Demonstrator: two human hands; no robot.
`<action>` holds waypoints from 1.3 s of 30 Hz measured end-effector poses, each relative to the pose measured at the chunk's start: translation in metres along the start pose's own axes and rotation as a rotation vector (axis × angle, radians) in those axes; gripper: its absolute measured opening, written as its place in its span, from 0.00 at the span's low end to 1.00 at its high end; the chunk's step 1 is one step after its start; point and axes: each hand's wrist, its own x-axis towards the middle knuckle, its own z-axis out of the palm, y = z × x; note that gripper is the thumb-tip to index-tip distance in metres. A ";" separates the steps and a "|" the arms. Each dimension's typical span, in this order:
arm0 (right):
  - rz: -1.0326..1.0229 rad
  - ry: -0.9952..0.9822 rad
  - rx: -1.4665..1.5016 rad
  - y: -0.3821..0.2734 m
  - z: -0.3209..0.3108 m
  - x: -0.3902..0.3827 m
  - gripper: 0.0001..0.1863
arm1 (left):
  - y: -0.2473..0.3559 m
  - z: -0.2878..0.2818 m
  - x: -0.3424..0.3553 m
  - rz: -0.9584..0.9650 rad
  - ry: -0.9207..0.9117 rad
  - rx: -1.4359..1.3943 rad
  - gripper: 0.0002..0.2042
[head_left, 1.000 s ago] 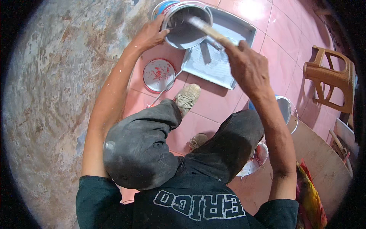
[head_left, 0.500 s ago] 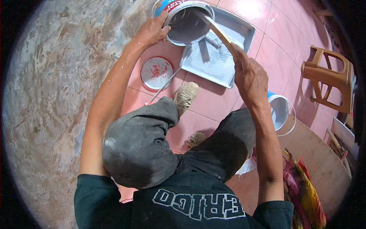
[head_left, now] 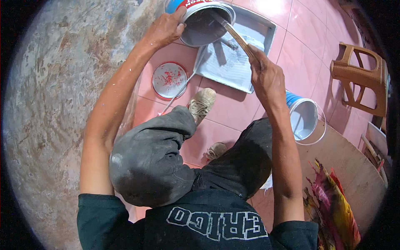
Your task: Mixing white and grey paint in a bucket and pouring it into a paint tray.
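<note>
My left hand (head_left: 166, 30) grips the rim of a paint bucket (head_left: 205, 29), blue and red outside, which is tilted with its mouth toward me. Its inside looks grey and shadowed. In my right hand (head_left: 266, 76) is a flat wooden stick (head_left: 239, 39), its far end reaching into the bucket's mouth. Under and beside the bucket lies a paint tray (head_left: 233, 79) smeared with whitish paint. A round lid (head_left: 169, 80) with a red rim and red smears rests on the floor left of the tray. A thin pale rod (head_left: 183, 88) runs beside the lid.
A second bucket (head_left: 303, 121), blue outside and whitish inside, lies tipped by my right forearm. At the right is a brown plastic stool (head_left: 360, 79). Colourful cloth (head_left: 333, 196) lies on a brown board (head_left: 354, 166). A mottled wall (head_left: 62, 104) borders the pink tiles (head_left: 300, 62) on the left.
My right hand and the stick have shifted slightly left and up, the stick still in the bucket. The bucket has moved up slightly, with my left hand still on its rim.
</note>
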 end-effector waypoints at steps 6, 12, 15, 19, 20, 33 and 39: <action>0.005 0.208 0.222 0.030 0.014 0.007 0.17 | 0.032 0.004 0.032 0.158 -0.020 0.133 0.14; 0.315 0.176 0.697 0.033 -0.001 -0.016 0.22 | 0.069 -0.004 0.057 0.293 0.002 0.138 0.14; 0.448 0.216 0.932 0.029 -0.017 -0.036 0.24 | 0.098 -0.022 0.058 0.393 0.106 0.111 0.12; 0.443 0.233 1.068 0.026 -0.035 -0.053 0.24 | 0.134 -0.048 0.057 0.309 -0.016 0.257 0.11; 0.435 0.238 1.072 0.027 -0.040 -0.057 0.24 | 0.143 -0.052 0.056 0.313 -0.011 0.263 0.11; 0.310 0.346 1.212 0.062 -0.098 -0.088 0.20 | 0.248 -0.082 0.052 0.487 0.137 0.312 0.11; 0.278 0.351 1.188 0.077 -0.121 -0.105 0.20 | 0.263 -0.077 0.052 0.536 0.128 0.541 0.19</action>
